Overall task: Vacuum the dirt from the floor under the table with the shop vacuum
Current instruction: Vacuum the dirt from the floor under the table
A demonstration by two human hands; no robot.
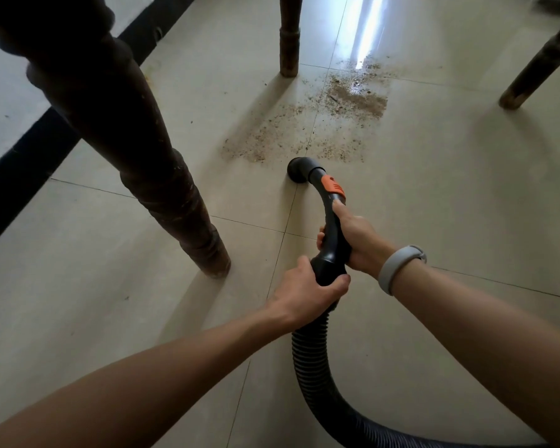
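A black curved vacuum handle [332, 221] with an orange slider [332, 184] ends in a round black nozzle [296, 169] that sits on the tiled floor just short of the dirt. My right hand [353, 240] grips the handle's middle. My left hand [307, 292] grips the collar where the ribbed black hose [314, 367] joins. Brown dirt [307, 127] is scattered over the pale tiles ahead, thickest in a patch [356, 98] at the far right.
A thick dark turned table leg [162, 176] stands close on the left. A second leg [289, 37] stands at the far middle and a third [537, 66] at the far right. A black skirting strip [23, 160] runs along the left wall. The hose trails off to the lower right.
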